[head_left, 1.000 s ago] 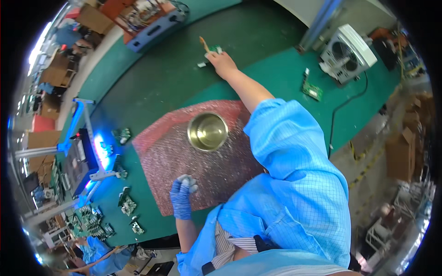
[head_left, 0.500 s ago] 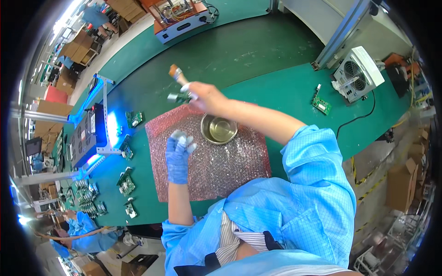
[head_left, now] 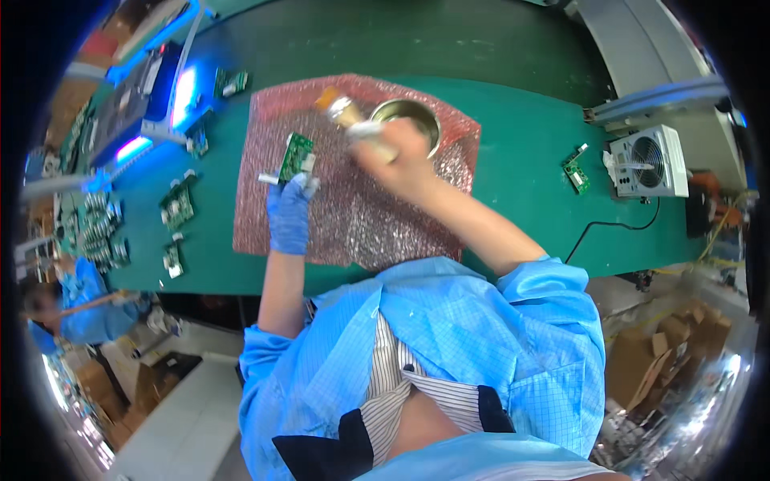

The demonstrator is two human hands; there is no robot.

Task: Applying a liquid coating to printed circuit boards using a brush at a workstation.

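Note:
A small green circuit board (head_left: 297, 154) with a white connector is held in my left hand (head_left: 290, 215), which wears a blue glove. Just right of it, my right hand (head_left: 399, 154) grips a paintbrush (head_left: 345, 111) by its handle, with the orange-brown bristles pointing up and left. That hand is smeared by motion. Behind it stands a round metal bowl (head_left: 435, 128), partly covered by the hand. Under both hands lies a pink bubble-wrap sheet (head_left: 337, 232) on the green table mat.
More circuit boards (head_left: 178, 204) lie at the left, near a frame with a glowing blue light (head_left: 184, 96). Another board (head_left: 576, 172) sits on the right beside a white fan unit (head_left: 650, 160) with a black cable. A person in blue (head_left: 84, 309) is at the far left.
My right hand has come back nearer with the brush. The circuit board that was by it is now in my left hand. The view has shifted, showing less of the table's far side.

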